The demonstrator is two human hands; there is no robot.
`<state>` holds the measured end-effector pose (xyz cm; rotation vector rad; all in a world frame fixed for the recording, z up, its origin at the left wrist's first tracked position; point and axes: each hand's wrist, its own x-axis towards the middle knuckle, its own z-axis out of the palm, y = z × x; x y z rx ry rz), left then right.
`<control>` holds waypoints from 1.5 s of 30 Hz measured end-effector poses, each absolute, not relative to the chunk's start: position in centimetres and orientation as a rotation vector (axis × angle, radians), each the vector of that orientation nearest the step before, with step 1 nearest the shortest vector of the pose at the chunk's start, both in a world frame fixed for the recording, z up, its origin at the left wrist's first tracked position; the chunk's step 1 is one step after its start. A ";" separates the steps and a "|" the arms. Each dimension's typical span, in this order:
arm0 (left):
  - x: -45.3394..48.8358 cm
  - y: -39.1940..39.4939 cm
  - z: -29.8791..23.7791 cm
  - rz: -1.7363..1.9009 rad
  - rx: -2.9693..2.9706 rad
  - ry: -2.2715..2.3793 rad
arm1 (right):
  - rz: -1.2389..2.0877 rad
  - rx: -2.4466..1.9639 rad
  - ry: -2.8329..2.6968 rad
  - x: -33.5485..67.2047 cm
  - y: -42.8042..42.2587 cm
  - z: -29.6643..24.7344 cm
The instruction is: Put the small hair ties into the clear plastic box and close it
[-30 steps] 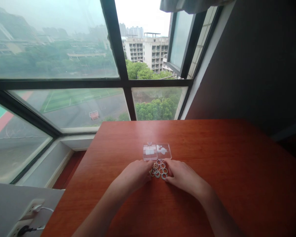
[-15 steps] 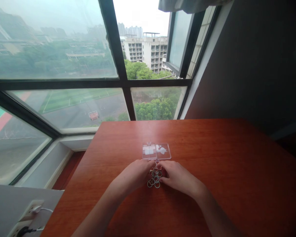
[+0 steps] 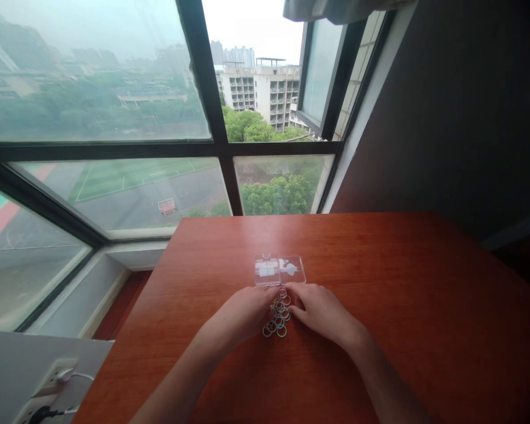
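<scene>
A cluster of several small metal rings (image 3: pixel 277 318) lies on the red-brown wooden table (image 3: pixel 380 282), between my two hands. My left hand (image 3: pixel 241 312) rests against the cluster's left side with its fingers curled toward the rings. My right hand (image 3: pixel 320 311) presses on the right side, fingers bent and touching the rings. Just beyond the rings sits a small clear plastic case (image 3: pixel 280 270), open flat, with white pieces inside. Whether either hand pinches a ring is hidden by the fingers.
A large window (image 3: pixel 159 118) with dark frames stands behind the table's far edge. A dark wall (image 3: pixel 459 106) runs along the right. At the lower left, a white power strip with plugged cables (image 3: pixel 48 394) lies on a grey ledge.
Both hands have pushed the rings together into a narrower pile that now stretches toward me. The right hand slid left and slightly away from me. The case has not moved.
</scene>
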<state>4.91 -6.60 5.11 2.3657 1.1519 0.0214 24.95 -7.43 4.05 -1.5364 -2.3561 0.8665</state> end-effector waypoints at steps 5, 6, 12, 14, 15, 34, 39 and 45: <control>4.6 -6.6 5.9 0.050 2.328 1.099 | 0.926 -1.470 -2.374 24.9 -7.5 4.1; 4.5 -6.6 6.2 0.042 2.315 1.107 | 0.929 -1.470 -2.374 24.9 -7.6 4.1; 4.8 -7.1 6.6 -0.150 2.264 1.239 | 0.941 -1.543 -2.402 24.7 -8.1 4.7; 5.1 -7.3 6.2 -0.186 2.281 1.263 | 0.909 -1.576 -2.414 24.3 -8.3 4.7; 5.3 -7.4 6.1 -0.179 2.296 1.257 | 0.892 -1.585 -2.418 24.2 -8.4 4.7; 4.1 -6.0 6.2 0.114 2.361 1.194 | 0.878 -1.501 -2.291 25.8 -7.2 3.8; 3.0 -5.1 6.9 0.117 2.438 1.343 | 0.798 -1.494 -2.311 26.1 -6.8 3.1; 2.0 -3.8 5.8 0.265 2.389 1.578 | 0.720 -1.517 -2.185 25.9 -6.2 2.5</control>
